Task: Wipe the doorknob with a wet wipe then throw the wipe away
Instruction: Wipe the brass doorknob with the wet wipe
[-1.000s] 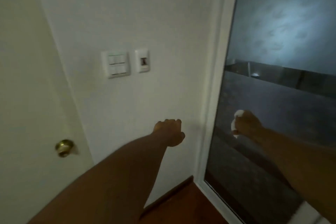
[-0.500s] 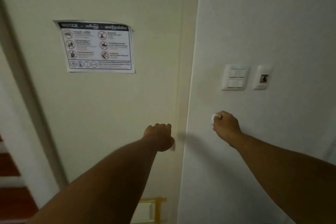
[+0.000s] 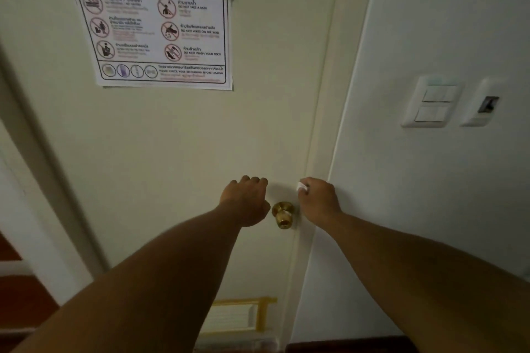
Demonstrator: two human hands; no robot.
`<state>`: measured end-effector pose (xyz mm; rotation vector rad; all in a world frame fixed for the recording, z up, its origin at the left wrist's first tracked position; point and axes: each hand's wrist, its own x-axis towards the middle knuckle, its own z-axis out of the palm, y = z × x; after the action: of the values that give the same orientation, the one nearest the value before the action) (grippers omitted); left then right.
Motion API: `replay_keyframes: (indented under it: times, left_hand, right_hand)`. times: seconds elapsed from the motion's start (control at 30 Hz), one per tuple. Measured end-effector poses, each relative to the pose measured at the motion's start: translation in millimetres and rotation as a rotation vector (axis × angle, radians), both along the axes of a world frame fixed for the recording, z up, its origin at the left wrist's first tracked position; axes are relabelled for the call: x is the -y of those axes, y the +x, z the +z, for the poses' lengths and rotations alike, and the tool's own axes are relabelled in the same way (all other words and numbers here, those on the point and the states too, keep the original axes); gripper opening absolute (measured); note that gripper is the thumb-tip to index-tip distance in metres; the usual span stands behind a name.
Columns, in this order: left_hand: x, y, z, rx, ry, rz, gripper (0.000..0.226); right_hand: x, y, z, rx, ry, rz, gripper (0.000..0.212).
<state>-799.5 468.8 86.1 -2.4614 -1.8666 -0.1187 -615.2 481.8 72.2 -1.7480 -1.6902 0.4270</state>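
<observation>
Head view: brass doorknob [image 3: 282, 213] between both hands, hard, smooth, likely slippery. Right hand [image 3: 317, 199] pinching soft, limp wipe [image 3: 301, 187]; left hand [image 3: 246, 199] curled, empty. Best cupped around the knob's round front.

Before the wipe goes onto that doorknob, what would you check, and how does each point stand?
1. Wet wipe in hand: ok, bunched in the right hand.
2. Doorknob in view and uncovered: ok, it sits between the two hands.
3. Wipe touching the knob: not ok, it is up and to the right of it.
4. Left hand out of the way: ok, just beside the knob; whether it touches the door, cannot tell.
5. Wipe damp: cannot tell.
6. Bin for the wipe: cannot tell, none in view.
</observation>
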Motion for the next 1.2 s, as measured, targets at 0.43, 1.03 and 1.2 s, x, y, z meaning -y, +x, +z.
replay_keyframes:
  times: [0.43, 1.03, 1.2]
  left_hand:
    - [-113.1, 0.0, -82.5, -0.430, 0.424, -0.305, 0.115]
    - [-164.9, -1.1, -113.7, -0.455, 0.491, -0.332, 0.144]
    - [-165.6, -2.6, -111.2, -0.472, 0.535, -0.303, 0.167]
  right_hand:
    - [-58.1, -23.2, -151.2, 0.261, 0.064, 0.177, 0.023]
    - [-95.7, -48.1, -157.7, -0.623, -0.457, -0.169, 0.037]
    - [-86.5, -26.1, -154.3, -1.360, -0.763, -0.100, 0.035]
